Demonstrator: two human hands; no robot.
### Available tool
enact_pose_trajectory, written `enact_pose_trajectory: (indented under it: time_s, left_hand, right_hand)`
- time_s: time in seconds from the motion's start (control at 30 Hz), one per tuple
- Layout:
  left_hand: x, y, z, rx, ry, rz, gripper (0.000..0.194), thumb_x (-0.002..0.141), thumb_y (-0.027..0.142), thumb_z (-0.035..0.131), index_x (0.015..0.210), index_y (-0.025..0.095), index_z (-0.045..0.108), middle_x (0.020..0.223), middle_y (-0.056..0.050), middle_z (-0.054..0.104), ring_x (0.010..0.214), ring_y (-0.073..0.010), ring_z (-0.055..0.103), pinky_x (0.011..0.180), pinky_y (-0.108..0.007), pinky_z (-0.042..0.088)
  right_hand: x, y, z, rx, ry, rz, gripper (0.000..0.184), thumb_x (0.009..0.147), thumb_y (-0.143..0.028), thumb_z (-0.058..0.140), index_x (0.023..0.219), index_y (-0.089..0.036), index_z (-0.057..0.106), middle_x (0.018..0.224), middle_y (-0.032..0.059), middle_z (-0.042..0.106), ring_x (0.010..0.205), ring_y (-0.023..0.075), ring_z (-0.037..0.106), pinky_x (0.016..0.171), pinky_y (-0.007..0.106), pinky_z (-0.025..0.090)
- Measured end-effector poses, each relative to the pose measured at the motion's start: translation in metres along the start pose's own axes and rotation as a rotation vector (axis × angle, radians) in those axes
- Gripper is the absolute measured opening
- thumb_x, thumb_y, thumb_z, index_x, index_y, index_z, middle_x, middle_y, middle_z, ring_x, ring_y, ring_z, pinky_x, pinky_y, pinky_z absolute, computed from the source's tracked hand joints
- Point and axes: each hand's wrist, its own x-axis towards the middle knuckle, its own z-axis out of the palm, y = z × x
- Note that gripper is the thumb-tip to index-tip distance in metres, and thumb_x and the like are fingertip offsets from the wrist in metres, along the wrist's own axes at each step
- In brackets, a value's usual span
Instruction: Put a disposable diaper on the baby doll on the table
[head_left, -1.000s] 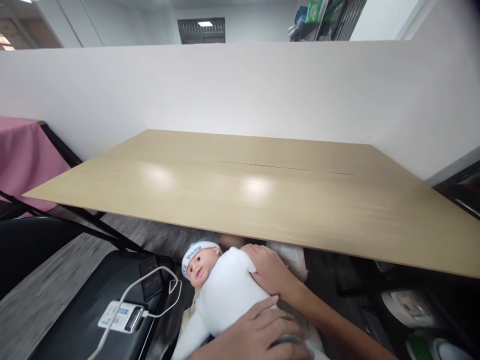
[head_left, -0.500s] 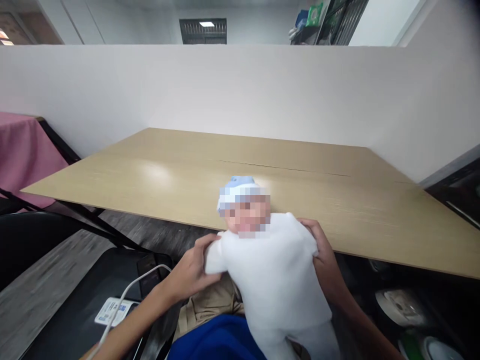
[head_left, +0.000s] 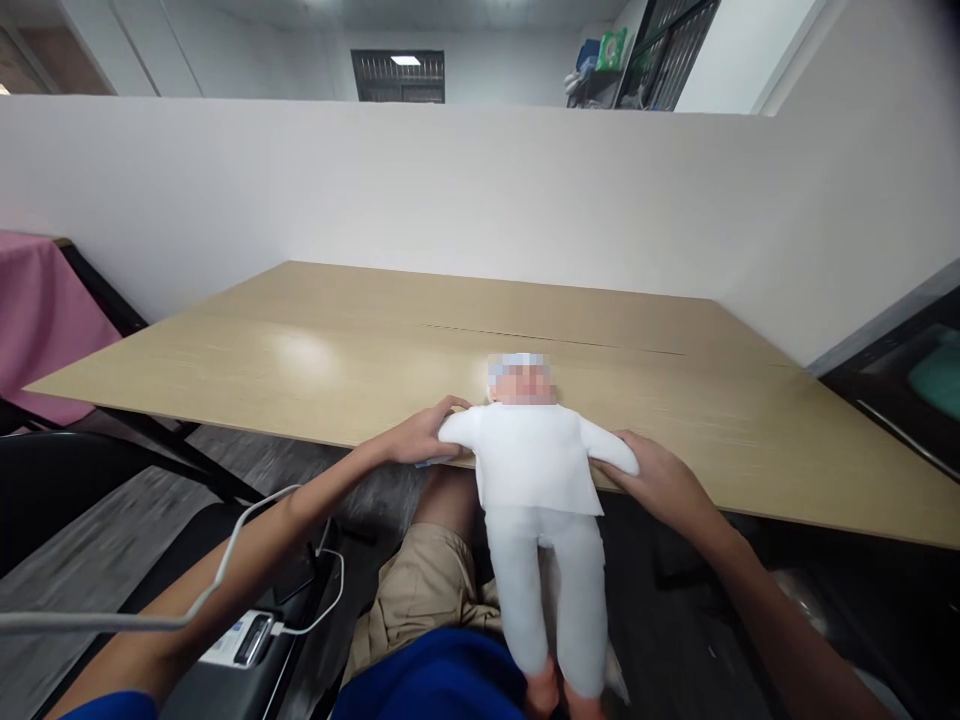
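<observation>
A baby doll in a white top, pale trousers and a light blue cap lies face up at the table's near edge. Its head and upper body are over the tabletop, while its legs hang down toward my lap. My left hand grips the doll's sleeve on the left side. On the other side my right hand is closed round the other sleeve, with the fingers partly hidden beneath it. The doll's bare feet show below the trouser cuffs.
The wooden table reaches back to a low white partition. At the left are a pink cloth and a black chair. A white cable crosses my left forearm; a white device lies on a black seat.
The doll has moved forward and away from me, from above my lap onto the table edge, and now lies straighter. Both hands have moved forward with it, still holding its sleeves.
</observation>
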Motion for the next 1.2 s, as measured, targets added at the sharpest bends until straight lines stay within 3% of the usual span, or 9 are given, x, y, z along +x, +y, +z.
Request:
enact_pose_trajectory:
  time_s: [0.13, 0.23, 0.37, 0.47, 0.7, 0.9, 1.03, 1.2]
  left_hand:
    - [0.001, -0.009, -0.008, 0.151, 0.033, -0.086, 0.072, 0.085, 0.056, 0.078, 0.144, 0.023, 0.054, 0.127, -0.01, 0.075, 0.108, -0.0315, 0.072, 0.086, -0.038, 0.054]
    - [0.004, -0.017, -0.014, 0.337, 0.09, -0.134, 0.07, 0.083, 0.072, 0.077, 0.131, 0.023, 0.063, 0.117, -0.01, 0.078, 0.101, -0.033, 0.073, 0.079, -0.037, 0.05]
    - [0.015, -0.034, -0.02, 0.537, 0.145, -0.076, 0.064, 0.085, 0.084, 0.069, 0.103, 0.023, 0.068, 0.107, -0.01, 0.078, 0.097, -0.0329, 0.072, 0.076, -0.037, 0.047]
    - [0.029, -0.051, -0.026, 0.617, 0.194, -0.038, 0.065, 0.089, 0.087, 0.064, 0.098, 0.023, 0.068, 0.105, -0.01, 0.078, 0.096, -0.0321, 0.072, 0.08, -0.039, 0.048]
    - [0.072, -0.096, -0.045, 0.822, 0.347, 0.036, 0.065, 0.093, 0.084, 0.061, 0.1, 0.021, 0.071, 0.103, -0.012, 0.078, 0.096, -0.0324, 0.072, 0.089, -0.044, 0.048]
    - [0.108, -0.126, -0.069, 0.744, 0.439, 0.025, 0.071, 0.086, 0.089, 0.065, 0.107, 0.021, 0.071, 0.101, -0.012, 0.079, 0.096, -0.034, 0.074, 0.093, -0.046, 0.049]
    - [0.129, -0.138, -0.082, 0.685, 0.543, -0.055, 0.078, 0.084, 0.092, 0.065, 0.12, 0.023, 0.067, 0.113, -0.012, 0.08, 0.106, -0.0361, 0.074, 0.101, -0.049, 0.048]
    - [0.158, -0.151, -0.097, 0.628, 0.588, -0.096, 0.072, 0.09, 0.085, 0.066, 0.129, 0.024, 0.063, 0.129, -0.013, 0.077, 0.123, -0.0364, 0.069, 0.11, -0.05, 0.043]
  right_hand:
    - [-0.006, 0.023, 0.014, -0.01, 0.044, -0.017, 0.044, 0.104, -0.069, 0.057, 0.119, -0.029, 0.067, 0.115, 0.009, 0.078, 0.102, 0.0345, 0.073, 0.081, 0.042, 0.052]
    - [-0.002, 0.033, 0.024, -0.047, 0.083, -0.047, 0.048, 0.104, -0.072, 0.055, 0.121, -0.029, 0.066, 0.117, 0.0107, 0.077, 0.107, 0.0366, 0.072, 0.086, 0.045, 0.053]
    - [0.019, 0.043, 0.036, -0.04, 0.113, -0.087, 0.048, 0.104, -0.072, 0.055, 0.12, -0.027, 0.065, 0.115, 0.0117, 0.077, 0.106, 0.0371, 0.071, 0.09, 0.048, 0.054]
    - [0.046, 0.052, 0.041, 0.021, 0.102, -0.108, 0.049, 0.103, -0.072, 0.057, 0.122, -0.028, 0.064, 0.118, 0.0118, 0.077, 0.108, 0.0364, 0.072, 0.09, 0.047, 0.056]
    - [0.113, 0.073, 0.048, 0.056, 0.068, -0.15, 0.041, 0.102, -0.063, 0.059, 0.122, -0.028, 0.064, 0.116, 0.0108, 0.077, 0.103, 0.0342, 0.073, 0.086, 0.044, 0.056]
    - [0.16, 0.087, 0.055, 0.078, 0.053, -0.183, 0.037, 0.1, -0.051, 0.06, 0.126, -0.026, 0.063, 0.118, 0.0106, 0.077, 0.102, 0.0323, 0.072, 0.086, 0.042, 0.056]
    - [0.194, 0.093, 0.059, 0.085, 0.061, -0.135, 0.039, 0.097, -0.049, 0.06, 0.126, -0.024, 0.064, 0.115, 0.0104, 0.077, 0.095, 0.0316, 0.072, 0.08, 0.041, 0.055]
    - [0.243, 0.098, 0.067, 0.104, 0.103, -0.129, 0.036, 0.096, -0.047, 0.061, 0.122, -0.024, 0.064, 0.116, 0.0105, 0.076, 0.099, 0.0328, 0.071, 0.084, 0.043, 0.054]
